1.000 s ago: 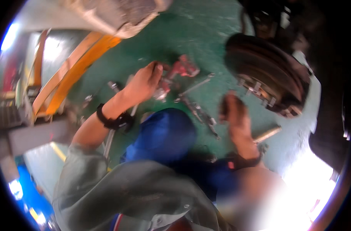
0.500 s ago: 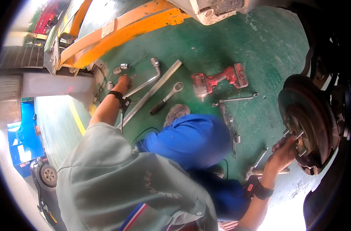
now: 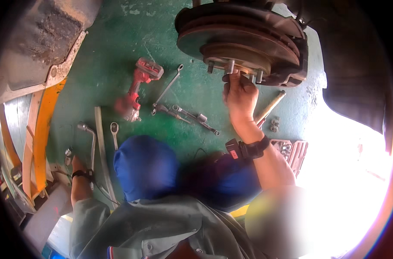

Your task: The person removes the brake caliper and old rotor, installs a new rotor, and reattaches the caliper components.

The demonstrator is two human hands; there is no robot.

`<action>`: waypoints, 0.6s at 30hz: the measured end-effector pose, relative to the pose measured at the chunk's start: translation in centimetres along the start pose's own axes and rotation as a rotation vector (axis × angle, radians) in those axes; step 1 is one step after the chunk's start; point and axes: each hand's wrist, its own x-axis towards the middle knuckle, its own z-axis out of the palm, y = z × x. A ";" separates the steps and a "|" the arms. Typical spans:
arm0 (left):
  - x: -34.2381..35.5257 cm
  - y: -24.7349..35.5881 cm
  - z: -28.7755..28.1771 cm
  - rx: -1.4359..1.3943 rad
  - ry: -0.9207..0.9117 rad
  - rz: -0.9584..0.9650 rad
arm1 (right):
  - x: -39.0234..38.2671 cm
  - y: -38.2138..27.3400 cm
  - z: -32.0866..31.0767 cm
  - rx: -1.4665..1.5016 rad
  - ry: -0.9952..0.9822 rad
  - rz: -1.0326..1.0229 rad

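Note:
My right hand (image 3: 240,97) is raised to the wheel hub (image 3: 238,62) of a rusty brake disc (image 3: 239,41). Its fingers are curled in against the hub face among the wheel studs (image 3: 231,66); anything small inside them is hidden. Low at the left, my left hand (image 3: 78,165) reaches down to the floor beside a shiny socket (image 3: 69,152). The left fingers are too small and indistinct to read. Near that hand lie an L-shaped socket wrench (image 3: 93,142), a long metal pipe (image 3: 102,144) and a ratchet (image 3: 114,133).
On the green floor lie a red cordless impact wrench (image 3: 139,84), a ring spanner (image 3: 168,87) and another spanner (image 3: 190,115). A wooden-handled tool (image 3: 272,104), several nuts (image 3: 274,125) and a tool tray (image 3: 298,151) are at right. An orange lift arm (image 3: 45,134) stands left.
The view has swung right, bringing the brake disc to the upper middle and the tools leftward. My right hand stays at the hub; my left hand remains low by the sockets.

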 end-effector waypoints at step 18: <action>-10.2 55.1 17.0 -0.261 -0.298 0.879 | -1.2 0.0 0.9 0.366 -0.055 0.387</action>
